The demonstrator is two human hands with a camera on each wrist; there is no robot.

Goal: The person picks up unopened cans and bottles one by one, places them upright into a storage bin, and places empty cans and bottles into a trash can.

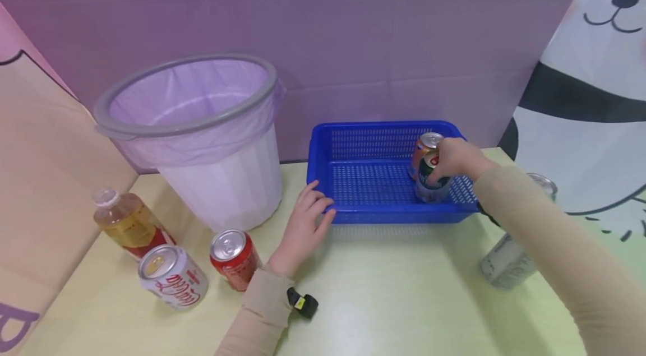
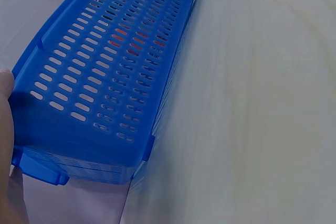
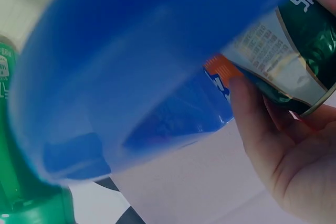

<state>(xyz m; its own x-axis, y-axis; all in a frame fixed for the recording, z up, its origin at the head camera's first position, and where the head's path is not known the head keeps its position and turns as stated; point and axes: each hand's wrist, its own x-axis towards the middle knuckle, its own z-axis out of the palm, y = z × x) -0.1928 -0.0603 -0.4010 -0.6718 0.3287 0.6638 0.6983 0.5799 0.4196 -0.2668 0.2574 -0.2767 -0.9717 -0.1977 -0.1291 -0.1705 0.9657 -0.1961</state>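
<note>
A blue perforated plastic basket [image 1: 398, 215] stands against the wall. Inside its right end, my right hand [image 1: 456, 158] grips a dark green and white drink can [image 1: 433, 190] near its top. Right behind that can is an orange can [image 1: 418, 155], also glimpsed in the right wrist view. My left hand [image 1: 305, 221] lies at the basket's front left corner with fingers loosely extended, fingertips at the rim. A red can [image 1: 236, 260] stands just left of the left wrist. In the right wrist view, the blurred basket rim [image 3: 131, 72] covers part of the scene.
A white bin [image 1: 227, 193] with a purple liner stands back left. Near it are a plastic bottle with amber drink [image 1: 132, 224] and a white Coca-Cola can [image 1: 174, 283]. Under my right forearm, partly hidden, is a tall pale can [image 1: 507, 263]. The wall [image 1: 343, 36] closes off the back.
</note>
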